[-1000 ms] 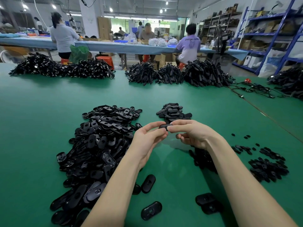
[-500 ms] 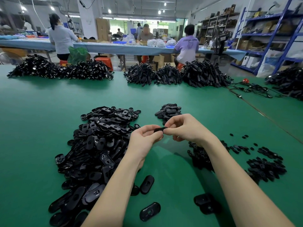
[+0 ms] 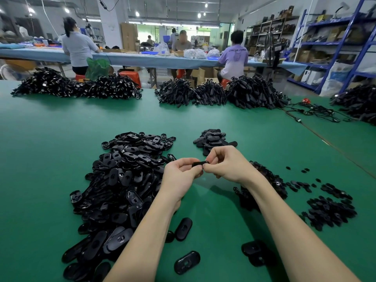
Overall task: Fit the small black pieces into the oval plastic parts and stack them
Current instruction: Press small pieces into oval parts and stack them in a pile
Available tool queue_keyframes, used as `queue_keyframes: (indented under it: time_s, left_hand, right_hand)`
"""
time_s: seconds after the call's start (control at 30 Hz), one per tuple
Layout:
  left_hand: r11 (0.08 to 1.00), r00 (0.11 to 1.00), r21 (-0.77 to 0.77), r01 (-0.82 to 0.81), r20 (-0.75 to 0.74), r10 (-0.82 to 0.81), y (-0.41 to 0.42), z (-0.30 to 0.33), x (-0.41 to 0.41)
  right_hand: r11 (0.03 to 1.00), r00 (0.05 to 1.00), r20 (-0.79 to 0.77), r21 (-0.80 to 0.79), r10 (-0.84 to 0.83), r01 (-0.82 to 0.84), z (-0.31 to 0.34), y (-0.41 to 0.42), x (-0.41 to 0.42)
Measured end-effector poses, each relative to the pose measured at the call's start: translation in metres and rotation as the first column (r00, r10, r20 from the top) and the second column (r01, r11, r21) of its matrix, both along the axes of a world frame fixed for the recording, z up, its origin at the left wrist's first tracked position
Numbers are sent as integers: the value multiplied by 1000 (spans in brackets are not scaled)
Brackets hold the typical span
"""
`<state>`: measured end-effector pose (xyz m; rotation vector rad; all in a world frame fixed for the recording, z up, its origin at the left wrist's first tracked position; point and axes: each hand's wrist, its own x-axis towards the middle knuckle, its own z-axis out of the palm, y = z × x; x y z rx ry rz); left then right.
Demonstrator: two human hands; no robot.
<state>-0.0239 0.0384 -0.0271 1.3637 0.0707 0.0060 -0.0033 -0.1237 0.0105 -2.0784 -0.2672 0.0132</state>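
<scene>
Hands at work over a green worktop [image 3: 50, 151]: left hand [image 3: 179, 176] and right hand [image 3: 227, 165] meeting above the surface, fingers [image 3: 210, 166] of both curled narrow and pinching one oval plastic part [image 3: 200, 164] from either end. Held edge-on to the camera, so whether a small black piece is already seated cannot be told.

Judged light, thin and rigid: moulded plastic, glossy and likely a little slippery, small enough for a fingertip pinch. Best taken by the long rim at the two ends, thumbs left free to press over the central opening. Probably a snap or push fit, needing firm, square pressure rather than force; some risk of the tiny insert slipping away among its look-alikes.

To the left, a big loose heap of oval parts [image 3: 122, 180]. To the right, scattered small black pieces [image 3: 329, 208], well apart from the heap. Just beyond the hands, a smaller pile of ovals [image 3: 212, 139], seemingly the finished stack. Single ovals [image 3: 187, 262] lying near the forearms.
</scene>
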Motion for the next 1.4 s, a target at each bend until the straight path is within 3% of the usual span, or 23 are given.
queue_keyframes:
  time_s: [0.1,0.2,0.33,0.47,0.63,0.87,1.07,1.27,1.33,1.4]
  left_hand:
    - [1000,996,12,20,86,-21,0,3,-1]
    - [977,982,207,-44,189,4,-2,5,-3]
    - [847,958,517,-121,285,-37,-4,3,-2]
    - [728,944,659,-187,326,-53,-12,6,12]
    - [632,950,736,-242,311,1,-36,24,63]
    - [463,949,837,-293,315,30,-62,42,124]
    - [488,970,841,-234,238,56,-63,32,133]
    - [591,942,748,-301,329,64,-58,27,82]
    - [511,948,816,-269,318,-9,-52,20,61]
    - [315,960,916,-249,277,-46,-44,12,42]
  right_hand:
    - [991,997,-45,120,58,-52,4,-5,1]
    - [974,985,-138,215,102,-71,7,-17,2]
    - [982,967,-238,182,93,-50,4,-26,2]
    - [996,978,-207,79,-19,36,6,-38,5]
    - [993,976,-189,37,-106,115,0,-45,8]
    - [999,977,-211,0,-35,36,0,-42,7]
    - [1000,978,-210,-29,-12,6,2,-40,5]
    - [999,974,-226,-48,-12,1,4,-42,4]
    - [998,973,-230,-67,-12,-4,5,-41,3]
    - [997,972,-233,-83,-18,-1,6,-41,2]
